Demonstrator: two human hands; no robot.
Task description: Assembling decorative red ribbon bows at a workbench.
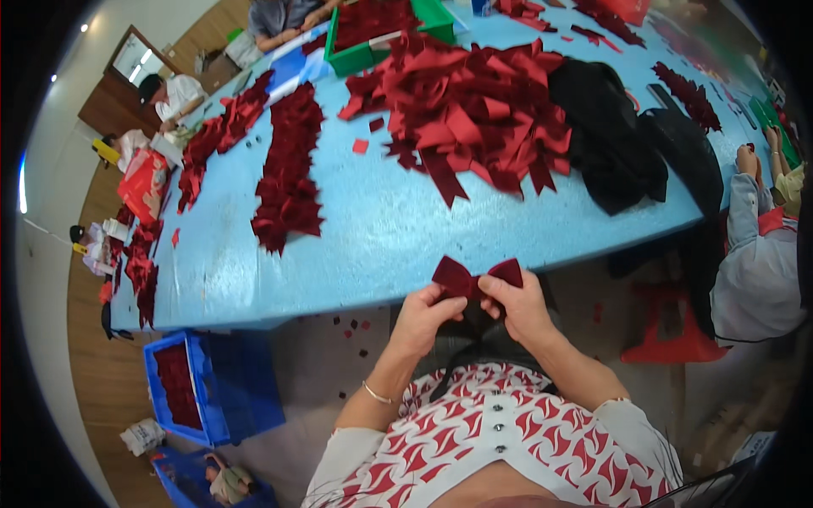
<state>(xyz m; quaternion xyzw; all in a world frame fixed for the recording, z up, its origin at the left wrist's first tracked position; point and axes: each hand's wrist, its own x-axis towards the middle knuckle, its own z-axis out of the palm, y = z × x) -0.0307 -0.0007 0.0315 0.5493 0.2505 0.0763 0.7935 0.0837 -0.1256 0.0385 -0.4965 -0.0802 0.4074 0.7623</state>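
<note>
Between my hands, at the near edge of the table, is a dark red velvet bow [457, 275]. My left hand [430, 315] pinches its left side near the middle, with the fingers curled under. With its thumb on the front, my right hand [515, 303] grips the bow's right side close to the centre. Beyond them a large heap of red ribbon pieces [483, 110] lies on the light blue table [381, 229]. A long row of dark red bows [290, 169] lies to the left of the heap.
A green crate [343, 61] of red pieces stands at the far side. Black cloth [605, 127] lies right of the heap. Blue crates [216, 372] and scattered scraps are on the floor at left. A red stool [669, 330] and co-workers are at right; others sit at left and far side.
</note>
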